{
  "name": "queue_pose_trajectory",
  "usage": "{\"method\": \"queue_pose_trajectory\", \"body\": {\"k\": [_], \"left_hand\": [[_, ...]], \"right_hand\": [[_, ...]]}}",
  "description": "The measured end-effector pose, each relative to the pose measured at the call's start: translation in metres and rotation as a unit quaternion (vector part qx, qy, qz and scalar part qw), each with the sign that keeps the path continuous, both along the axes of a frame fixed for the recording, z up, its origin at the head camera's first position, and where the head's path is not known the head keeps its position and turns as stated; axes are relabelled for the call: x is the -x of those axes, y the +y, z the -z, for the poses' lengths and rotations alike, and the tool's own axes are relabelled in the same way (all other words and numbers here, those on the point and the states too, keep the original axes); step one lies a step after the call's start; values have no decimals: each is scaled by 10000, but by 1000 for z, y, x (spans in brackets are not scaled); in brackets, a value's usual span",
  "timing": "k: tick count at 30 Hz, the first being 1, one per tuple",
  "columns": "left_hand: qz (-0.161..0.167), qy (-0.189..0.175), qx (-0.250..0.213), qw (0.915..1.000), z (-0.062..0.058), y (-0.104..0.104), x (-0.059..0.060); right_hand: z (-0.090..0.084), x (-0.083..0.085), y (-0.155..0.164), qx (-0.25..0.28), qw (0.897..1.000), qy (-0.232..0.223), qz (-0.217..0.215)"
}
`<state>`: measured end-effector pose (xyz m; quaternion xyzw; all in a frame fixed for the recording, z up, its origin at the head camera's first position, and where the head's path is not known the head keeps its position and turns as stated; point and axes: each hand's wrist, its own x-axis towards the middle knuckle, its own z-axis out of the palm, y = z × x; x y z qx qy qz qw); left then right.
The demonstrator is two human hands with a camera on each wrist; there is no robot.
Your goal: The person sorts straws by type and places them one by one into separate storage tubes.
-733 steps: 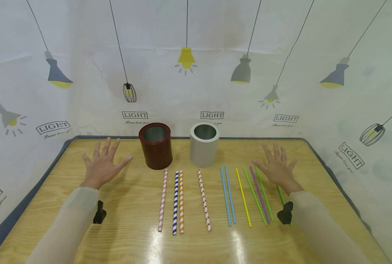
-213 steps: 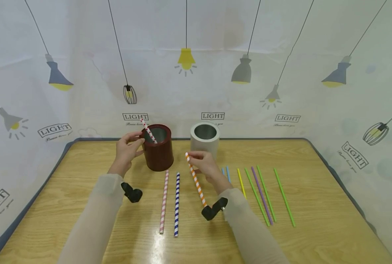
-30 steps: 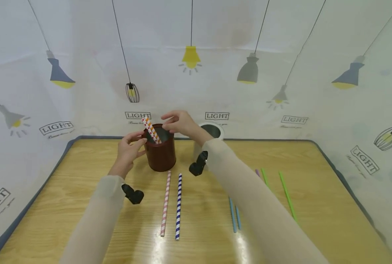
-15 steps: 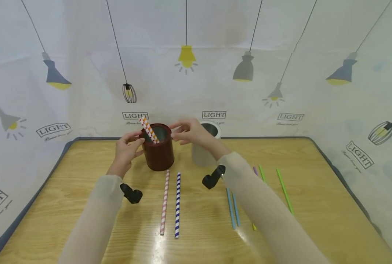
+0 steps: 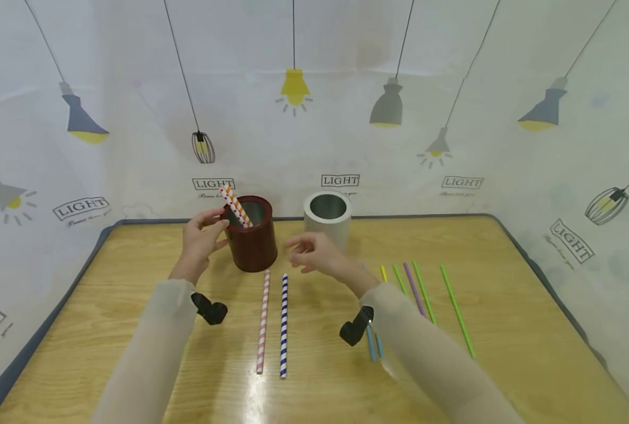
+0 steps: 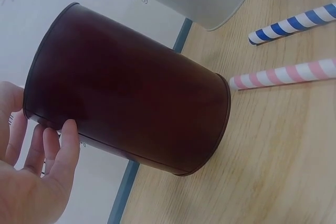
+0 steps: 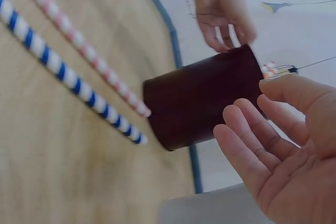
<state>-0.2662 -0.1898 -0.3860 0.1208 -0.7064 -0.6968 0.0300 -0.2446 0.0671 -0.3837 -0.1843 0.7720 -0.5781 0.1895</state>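
- Holding the dark red can (image 5: pixel 251 242) near its rim, the left hand (image 5: pixel 199 238) has its fingers curled against the can's side; the left wrist view shows fingertips (image 6: pixel 68 129) pressed to the can wall.
- Leaning inside that can are two striped straws (image 5: pixel 235 206), one orange and white, one red dotted.
- Hovering above the counter (image 5: pixel 134 282), the right hand (image 5: pixel 314 254) has a loose, spread grip and holds nothing.
- Lying in front of the red can, a pink striped straw (image 5: pixel 262 321) and a blue striped straw (image 5: pixel 283 324) are side by side, close together.
- Standing right of the red can is a silver can (image 5: pixel 327 218).
- Thin coloured straws (image 5: pixel 423 291) lie further right.
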Motion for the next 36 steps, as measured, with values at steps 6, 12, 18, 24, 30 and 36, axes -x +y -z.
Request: {"method": "queue_pose_trajectory", "body": {"k": [6, 12, 18, 24, 30, 36], "left_hand": [[-12, -3, 36, 10000, -1, 0, 0], [-27, 12, 18, 10000, -1, -1, 1], [-8, 68, -68, 10000, -2, -1, 1], [6, 92, -91, 9999, -1, 0, 1], [27, 80, -64, 9999, 0, 1, 0], [28, 62, -52, 10000, -1, 1, -1]], "right_hand": [[25, -10, -3, 61, 9990, -420, 113], [47, -13, -11, 278, 9895, -1029, 976], [63, -16, -22, 350, 9752, -1359, 1711], [75, -21, -28, 574, 9672, -1201, 2162], [88, -27, -30, 919, 9643, -961, 2290], [95, -28, -34, 707, 9678, -712, 2308]]}}
